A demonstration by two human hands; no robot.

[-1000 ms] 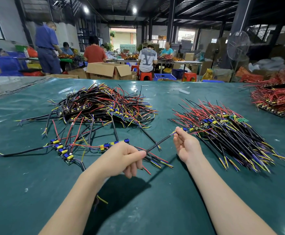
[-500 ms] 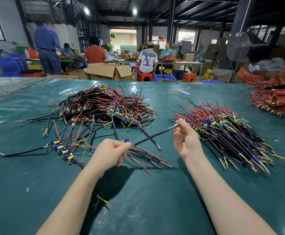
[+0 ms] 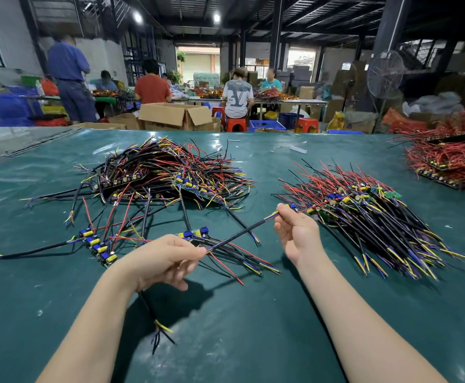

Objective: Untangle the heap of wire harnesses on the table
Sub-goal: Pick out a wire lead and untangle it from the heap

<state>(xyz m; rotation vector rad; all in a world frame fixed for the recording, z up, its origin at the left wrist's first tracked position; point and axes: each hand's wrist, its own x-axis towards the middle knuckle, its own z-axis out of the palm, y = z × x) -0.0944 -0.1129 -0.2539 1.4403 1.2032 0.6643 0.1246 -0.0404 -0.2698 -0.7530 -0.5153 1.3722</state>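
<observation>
A tangled heap of wire harnesses [image 3: 165,172], black, red, yellow and purple with small boards, lies on the green table [image 3: 226,327] at left centre. A sorted pile of harnesses [image 3: 369,217] lies to the right, wires fanned the same way. One black-sheathed harness [image 3: 237,236] stretches taut between my hands above the table. My left hand [image 3: 162,261] pinches its lower end, and a second black cable end hangs down below that hand. My right hand [image 3: 295,233] pinches the upper end by the yellow and blue leads, close to the sorted pile.
Loose harnesses with blue-yellow boards [image 3: 98,247] lie left of my left hand. A red wire pile [image 3: 447,158] sits at the far right. Beyond the table's far edge are cardboard boxes [image 3: 176,114], stools, a fan [image 3: 385,74] and several people working.
Both hands have drawn the black harness out of the loose wires and lifted it; my right hand rose toward the sorted pile, and my left hand shifted right along the cable.
</observation>
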